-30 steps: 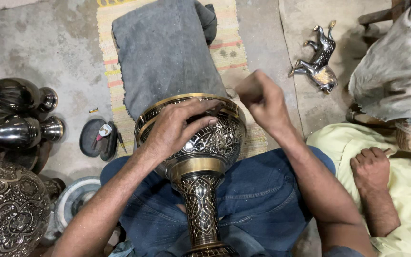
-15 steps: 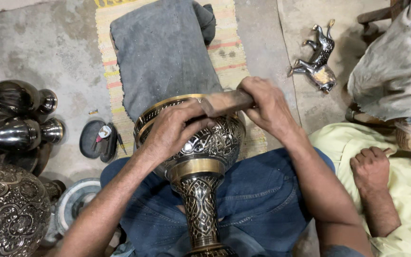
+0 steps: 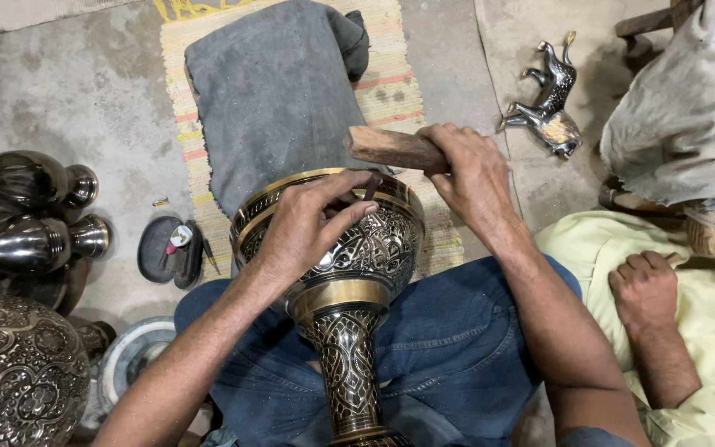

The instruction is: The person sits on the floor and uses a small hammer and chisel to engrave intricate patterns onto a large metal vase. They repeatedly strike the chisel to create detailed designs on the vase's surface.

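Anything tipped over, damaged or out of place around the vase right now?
Only the small metal horse figurine stands out: it lies on its side on the concrete, right of the striped mat. The engraved vase shows no damage.

A metal engraver's floor workshop: bare concrete floor [image 3: 59,91] and a striped woven mat [image 3: 411,91] beyond the right hand [image 3: 467,170]. Finished engraved vessels [image 3: 31,240] crowd the floor left of the left hand [image 3: 304,228], and a small metal horse figure [image 3: 549,103] lies right of the right hand.
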